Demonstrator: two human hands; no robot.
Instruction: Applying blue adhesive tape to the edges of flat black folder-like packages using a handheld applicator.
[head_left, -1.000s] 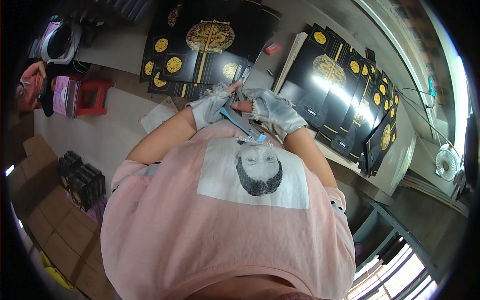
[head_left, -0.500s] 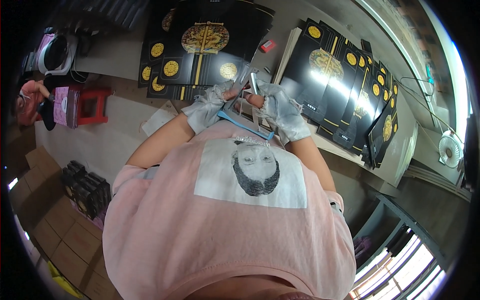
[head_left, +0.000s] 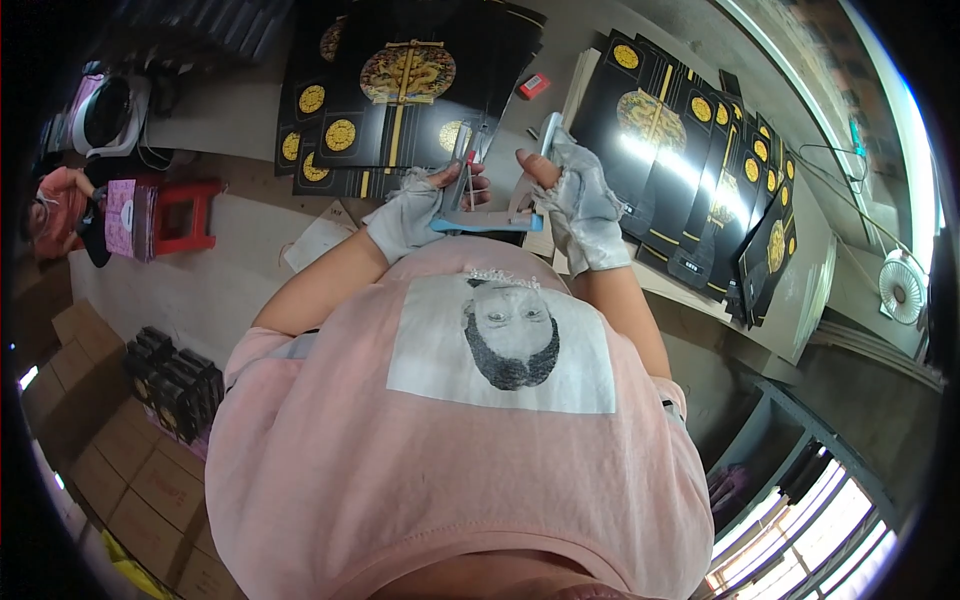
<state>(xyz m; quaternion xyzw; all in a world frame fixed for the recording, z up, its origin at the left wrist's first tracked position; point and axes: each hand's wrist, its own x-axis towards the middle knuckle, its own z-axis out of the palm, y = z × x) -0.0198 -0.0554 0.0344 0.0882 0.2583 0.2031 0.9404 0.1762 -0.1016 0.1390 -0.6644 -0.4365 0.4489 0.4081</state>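
In front of my chest is what looks like an opened stapler, with grey metal arms and a light-blue edge (head_left: 488, 225). My left hand (head_left: 415, 210), in a frayed pale grey fingerless glove, is closed around its left metal arm, and a small red bit shows near those fingers. My right hand (head_left: 585, 200), gloved the same way, grips a silver bar (head_left: 551, 128) between thumb and palm. Whether that bar joins the blue-edged part is hard to see. Beyond my left hand lie black printed sheets (head_left: 400, 125) with gold round emblems.
A small red box (head_left: 534, 86) lies on the table between two groups of black panels. The right-hand group (head_left: 650, 150) overlaps in a row. A white fan (head_left: 902, 298) stands far right. To the left are a red stool (head_left: 188, 215), another person (head_left: 65, 215) and cardboard boxes (head_left: 140, 490).
My right hand has moved rightward and away from my left, carrying the silver bar. The blue edge has gone from slanted to nearly level. My left hand has barely moved.
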